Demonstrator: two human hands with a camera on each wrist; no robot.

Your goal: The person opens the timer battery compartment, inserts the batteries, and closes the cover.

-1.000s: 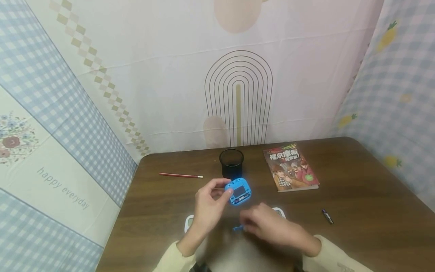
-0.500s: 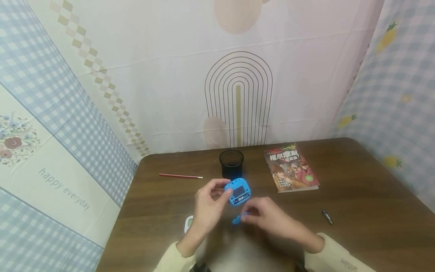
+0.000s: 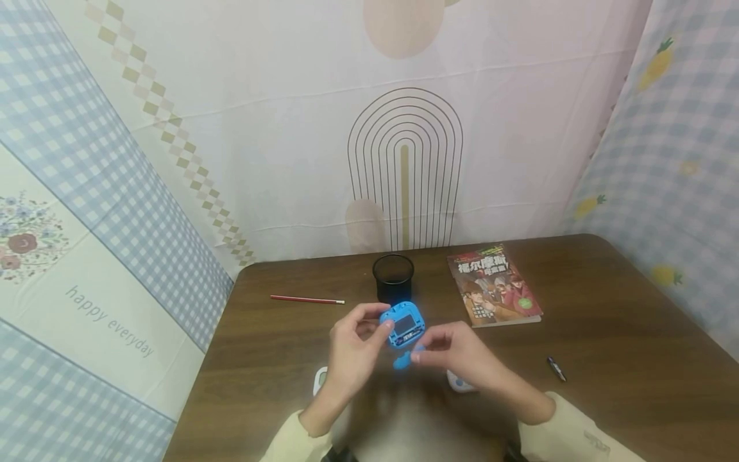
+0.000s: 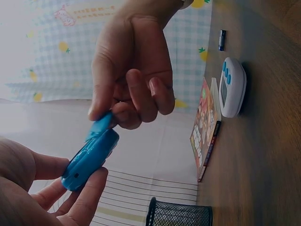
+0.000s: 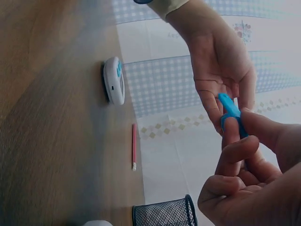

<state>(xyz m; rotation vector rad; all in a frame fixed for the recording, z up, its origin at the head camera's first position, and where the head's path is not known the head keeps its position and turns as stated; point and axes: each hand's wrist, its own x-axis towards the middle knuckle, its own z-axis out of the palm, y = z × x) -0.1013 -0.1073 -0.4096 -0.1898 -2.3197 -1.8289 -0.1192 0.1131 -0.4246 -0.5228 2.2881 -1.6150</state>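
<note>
Raised over the past second: right hand [image 3: 458, 351] and cover [image 3: 401, 360], now just below the lower edge of the blue device [image 3: 403, 325]; I cannot confirm contact. The right hand's grip is a thumb-and-fingertip pinch on the cover. Left hand [image 3: 358, 345]: thumb and fingers clamp the device above the worktop [image 3: 254, 346], its bay uncovered and a battery [image 3: 410, 338] visible inside. Obstructions: the right hand and wrist partly hide one white unit [image 4: 237, 89]; the left wrist partly hides the other [image 5: 113, 81]. Mesh cup [image 3: 394, 292] stands behind the device. Pencil [image 3: 307, 299] lies left of the cup; book [image 3: 494, 285] lies right, with a loose battery [image 3: 557, 368] nearer the person. Legible writing: "福尔摩斯" on the book; "happy everyday" on the left-hand cloth [image 3: 110, 321]. Battery labels are too small to read.
</note>
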